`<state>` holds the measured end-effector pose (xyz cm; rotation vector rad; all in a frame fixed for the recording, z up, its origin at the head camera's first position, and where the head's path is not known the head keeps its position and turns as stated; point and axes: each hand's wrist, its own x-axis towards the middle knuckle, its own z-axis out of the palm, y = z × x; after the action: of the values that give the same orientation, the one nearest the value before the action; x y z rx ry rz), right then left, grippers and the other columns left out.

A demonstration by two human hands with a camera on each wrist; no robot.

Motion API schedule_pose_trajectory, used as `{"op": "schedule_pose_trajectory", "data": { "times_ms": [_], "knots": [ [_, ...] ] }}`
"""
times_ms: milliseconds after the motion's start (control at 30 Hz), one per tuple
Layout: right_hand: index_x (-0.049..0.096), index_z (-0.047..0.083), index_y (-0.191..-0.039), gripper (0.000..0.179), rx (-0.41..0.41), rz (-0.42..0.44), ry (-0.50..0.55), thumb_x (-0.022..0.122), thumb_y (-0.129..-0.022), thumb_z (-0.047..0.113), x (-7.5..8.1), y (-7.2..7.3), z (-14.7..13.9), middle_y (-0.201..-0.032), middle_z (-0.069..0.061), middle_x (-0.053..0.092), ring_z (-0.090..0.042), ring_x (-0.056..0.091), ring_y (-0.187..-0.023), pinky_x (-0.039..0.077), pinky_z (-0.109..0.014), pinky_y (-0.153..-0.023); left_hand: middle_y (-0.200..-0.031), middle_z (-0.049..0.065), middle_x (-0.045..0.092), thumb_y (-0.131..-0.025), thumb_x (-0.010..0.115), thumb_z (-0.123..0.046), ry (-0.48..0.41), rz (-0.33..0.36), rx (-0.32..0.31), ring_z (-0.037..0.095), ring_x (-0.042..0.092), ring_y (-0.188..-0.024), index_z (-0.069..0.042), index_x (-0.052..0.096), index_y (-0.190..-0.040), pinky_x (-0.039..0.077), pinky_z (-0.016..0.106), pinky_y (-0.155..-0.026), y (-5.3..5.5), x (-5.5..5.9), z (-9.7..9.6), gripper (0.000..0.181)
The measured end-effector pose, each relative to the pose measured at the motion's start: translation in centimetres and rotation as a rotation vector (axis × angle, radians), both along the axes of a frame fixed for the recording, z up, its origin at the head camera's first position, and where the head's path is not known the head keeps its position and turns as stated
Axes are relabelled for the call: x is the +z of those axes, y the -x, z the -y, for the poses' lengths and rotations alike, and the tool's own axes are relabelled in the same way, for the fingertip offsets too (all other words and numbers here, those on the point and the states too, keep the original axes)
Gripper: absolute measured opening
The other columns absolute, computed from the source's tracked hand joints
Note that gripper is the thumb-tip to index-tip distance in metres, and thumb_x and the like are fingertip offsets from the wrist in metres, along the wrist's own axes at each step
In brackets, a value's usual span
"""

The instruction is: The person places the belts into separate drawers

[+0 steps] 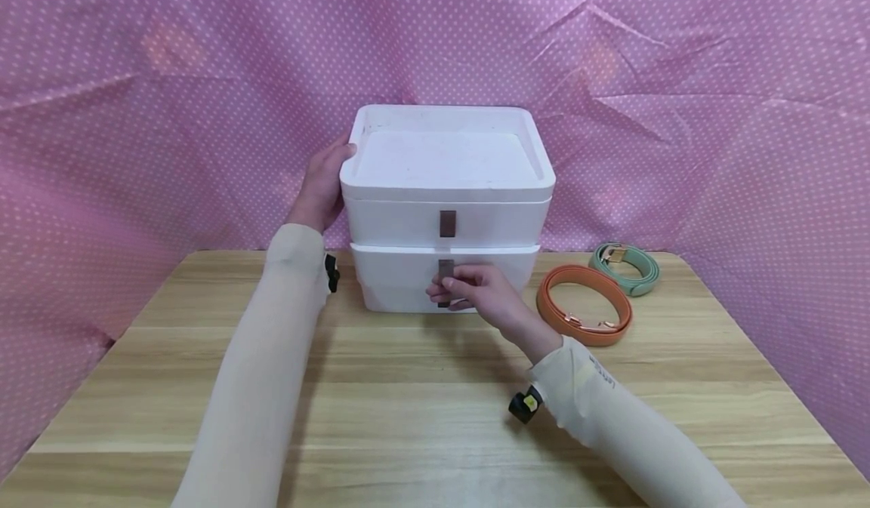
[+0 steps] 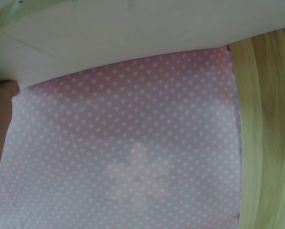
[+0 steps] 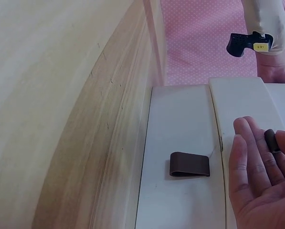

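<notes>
A white two-tier drawer box point(image 1: 408, 225) with a tray-like lid stands at the back of the table. Its upper drawer carries a brown pull tab point(image 1: 447, 223). My left hand point(image 1: 325, 177) grips the box's left side, thumb over the top rim; only part of it shows in the left wrist view. In front of the lower drawer, my right hand point(image 1: 479, 293) pinches a small dark brown strap point(image 3: 272, 141) between thumb and fingers. I cannot tell whether this strap is fixed to the box. The right wrist view shows another brown pull tab point(image 3: 189, 164) untouched beside the hand.
Right of the box lie a coiled orange belt point(image 1: 553, 308) and, behind it, a coiled green belt point(image 1: 642, 266). The wooden table point(image 1: 408, 417) ends at a pink dotted cloth point(image 1: 272, 55) that hangs behind and at both sides.
</notes>
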<state>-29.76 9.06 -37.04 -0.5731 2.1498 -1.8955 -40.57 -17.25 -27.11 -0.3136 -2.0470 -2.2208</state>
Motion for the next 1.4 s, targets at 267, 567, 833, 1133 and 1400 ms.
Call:
{"op": "schedule_pose_trajectory", "data": {
  "times_ms": [267, 567, 833, 1133, 1400],
  "knots": [
    [0.065, -0.006, -0.115, 0.026, 0.005, 0.004, -0.006, 0.054, -0.102, 0.013, 0.11, -0.17, -0.06, -0.109, -0.016, 0.071, -0.03, 0.067, -0.103, 0.056, -0.044, -0.086, -0.155, -0.003, 0.036, -0.101, 0.048, -0.035, 0.017, -0.004, 0.001, 0.02, 0.035, -0.14, -0.027, 0.039, -0.152, 0.035, 0.038, -0.111, -0.13, 0.04, -0.01, 0.052],
    [0.065, -0.006, -0.115, 0.025, 0.018, 0.0, -0.001, 0.054, -0.102, 0.012, 0.13, -0.42, -0.22, -0.108, -0.017, 0.071, -0.031, 0.067, -0.103, 0.049, -0.058, -0.091, -0.155, -0.001, 0.037, -0.101, 0.047, -0.034, 0.021, -0.025, -0.004, 0.021, 0.037, -0.139, -0.026, 0.038, -0.152, 0.036, 0.039, -0.11, -0.17, 0.0, -0.05, 0.052],
    [0.066, -0.005, -0.114, 0.025, 0.03, -0.005, -0.003, 0.054, -0.102, 0.012, -0.15, -0.4, -0.34, -0.109, -0.015, 0.071, -0.028, 0.068, -0.103, 0.049, -0.059, -0.09, -0.154, -0.001, 0.037, -0.1, 0.048, -0.035, 0.015, -0.019, -0.005, 0.021, 0.037, -0.139, -0.026, 0.04, -0.151, 0.035, 0.039, -0.111, -0.11, -0.08, 0.06, 0.053],
    [0.066, -0.005, -0.114, 0.025, 0.037, -0.011, 0.005, 0.054, -0.102, 0.013, -0.15, -0.63, -0.34, -0.108, -0.015, 0.071, -0.029, 0.068, -0.102, 0.048, -0.062, -0.09, -0.155, 0.001, 0.037, -0.1, 0.049, -0.033, -0.006, -0.019, -0.012, 0.022, 0.038, -0.138, -0.023, 0.039, -0.152, 0.036, 0.038, -0.111, -0.16, 0.02, 0.08, 0.053],
    [0.065, -0.007, -0.113, 0.025, 0.052, -0.015, 0.012, 0.053, -0.102, 0.013, -0.11, -0.85, -0.49, -0.108, -0.016, 0.071, -0.029, 0.068, -0.101, 0.047, -0.062, -0.091, -0.153, 0.002, 0.04, -0.101, 0.048, -0.033, 0.009, -0.024, -0.007, 0.022, 0.04, -0.136, -0.024, 0.04, -0.151, 0.037, 0.038, -0.11, -0.21, -0.06, -0.03, 0.052]
  ]
}}
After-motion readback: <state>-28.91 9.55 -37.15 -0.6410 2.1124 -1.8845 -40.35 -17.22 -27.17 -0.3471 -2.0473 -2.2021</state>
